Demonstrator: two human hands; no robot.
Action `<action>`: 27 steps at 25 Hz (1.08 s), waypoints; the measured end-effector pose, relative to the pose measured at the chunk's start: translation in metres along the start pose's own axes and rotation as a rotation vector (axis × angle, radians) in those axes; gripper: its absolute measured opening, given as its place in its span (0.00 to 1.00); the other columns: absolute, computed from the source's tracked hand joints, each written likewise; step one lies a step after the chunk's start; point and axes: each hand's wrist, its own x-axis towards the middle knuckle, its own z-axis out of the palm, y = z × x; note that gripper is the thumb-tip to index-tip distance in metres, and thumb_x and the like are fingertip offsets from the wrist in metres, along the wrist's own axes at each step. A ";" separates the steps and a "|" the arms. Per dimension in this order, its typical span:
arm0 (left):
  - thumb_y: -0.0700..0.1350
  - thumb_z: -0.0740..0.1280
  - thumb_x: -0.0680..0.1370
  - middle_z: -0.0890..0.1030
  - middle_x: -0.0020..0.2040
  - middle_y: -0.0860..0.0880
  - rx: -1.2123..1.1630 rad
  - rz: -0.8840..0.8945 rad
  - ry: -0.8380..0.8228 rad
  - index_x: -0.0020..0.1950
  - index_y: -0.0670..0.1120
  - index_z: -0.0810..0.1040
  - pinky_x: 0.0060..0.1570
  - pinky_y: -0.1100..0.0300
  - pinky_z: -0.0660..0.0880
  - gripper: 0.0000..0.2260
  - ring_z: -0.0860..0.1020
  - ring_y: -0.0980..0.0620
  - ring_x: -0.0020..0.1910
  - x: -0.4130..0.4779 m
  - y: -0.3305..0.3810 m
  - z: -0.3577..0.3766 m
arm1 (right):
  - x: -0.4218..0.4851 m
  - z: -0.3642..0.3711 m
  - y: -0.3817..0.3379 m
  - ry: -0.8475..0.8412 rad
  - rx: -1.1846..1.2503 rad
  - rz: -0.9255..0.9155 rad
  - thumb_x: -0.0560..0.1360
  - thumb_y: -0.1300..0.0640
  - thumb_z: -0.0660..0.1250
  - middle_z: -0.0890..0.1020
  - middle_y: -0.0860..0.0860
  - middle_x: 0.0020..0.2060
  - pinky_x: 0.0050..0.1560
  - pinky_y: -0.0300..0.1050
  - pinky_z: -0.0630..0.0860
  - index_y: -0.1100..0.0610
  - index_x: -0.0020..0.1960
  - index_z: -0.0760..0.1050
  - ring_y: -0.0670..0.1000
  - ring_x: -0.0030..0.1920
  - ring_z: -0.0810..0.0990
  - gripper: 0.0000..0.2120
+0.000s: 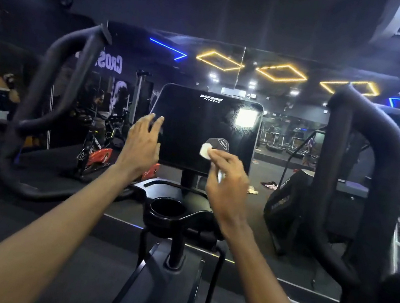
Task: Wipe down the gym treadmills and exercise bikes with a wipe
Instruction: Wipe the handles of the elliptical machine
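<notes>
A dark gym with a mirrored wall (pixel 291 105) lies ahead. Looped handlebars (pixel 47 92) flank the bike console (pixel 197 130) at 9 and 3 o'clock. The left hand (pixel 141 142) rests straight-fingered on the console's 9 o'clock edge. The right hand (pixel 225 181) pinches a white wipe (pixel 205 151) against the screen at 5 o'clock. The cup holder (pixel 167 217) sits at 6 o'clock, its inside dark.

"VIVA FITNESS" on console screen (pixel 204 131)

Dim gym, neon and glare.
I see light mainly from yellow diamond-shaped neon tubes (pixel 280 72) and blue neon strips (pixel 169 48) up ahead; a white glare patch (pixel 246 118) burns on the glossy black console screen (pixel 197 130), and the padded black handlebars (pixel 394 180) bow at the wide-angle edges.
</notes>
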 end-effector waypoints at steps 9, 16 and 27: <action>0.51 0.60 0.82 0.71 0.65 0.38 -0.179 -0.101 -0.157 0.79 0.60 0.39 0.44 0.42 0.76 0.35 0.80 0.32 0.48 -0.022 -0.035 0.002 | -0.008 0.105 0.046 -0.441 -0.165 0.144 0.77 0.70 0.59 0.79 0.54 0.57 0.63 0.34 0.66 0.61 0.64 0.79 0.51 0.59 0.74 0.19; 0.52 0.62 0.80 0.74 0.43 0.47 -0.225 -0.044 -0.002 0.79 0.62 0.41 0.37 0.44 0.79 0.35 0.78 0.43 0.36 -0.026 -0.053 0.019 | 0.010 0.148 0.091 -0.402 -0.274 0.214 0.80 0.65 0.57 0.74 0.51 0.55 0.55 0.44 0.74 0.59 0.60 0.76 0.48 0.52 0.72 0.13; 0.52 0.65 0.80 0.74 0.38 0.51 -0.271 -0.050 0.045 0.80 0.62 0.46 0.37 0.49 0.79 0.36 0.77 0.49 0.35 -0.030 -0.058 0.021 | -0.024 0.182 0.082 -0.657 -0.666 0.000 0.78 0.52 0.54 0.59 0.53 0.78 0.78 0.53 0.50 0.60 0.80 0.50 0.52 0.77 0.57 0.32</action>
